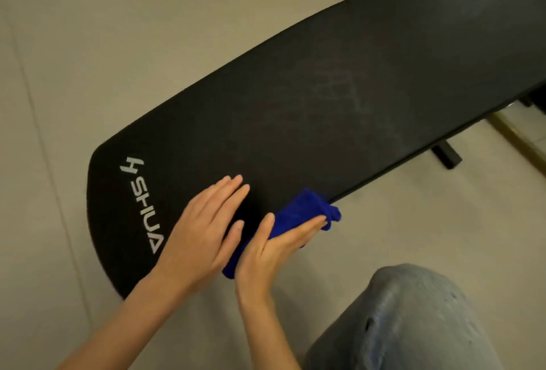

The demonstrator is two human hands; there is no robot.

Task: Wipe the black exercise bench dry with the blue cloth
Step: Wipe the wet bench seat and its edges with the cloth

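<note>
The black exercise bench [310, 97] runs from lower left to upper right, with a white SHUA logo near its rounded near end. Faint smears show on the pad's middle. My left hand [204, 230] lies flat on the pad near the logo, fingers together and extended, holding nothing. My right hand [274, 248] presses the bunched blue cloth [304, 210] against the bench's near side edge, thumb on top and fingers wrapped along the cloth. Part of the cloth is hidden under both hands.
Beige floor [88, 44] surrounds the bench. A black bench leg and foot [446, 154] stick out on the right below the pad. My knee in light blue jeans [413, 319] is at the lower right. A wall base strip [514, 133] runs along the right.
</note>
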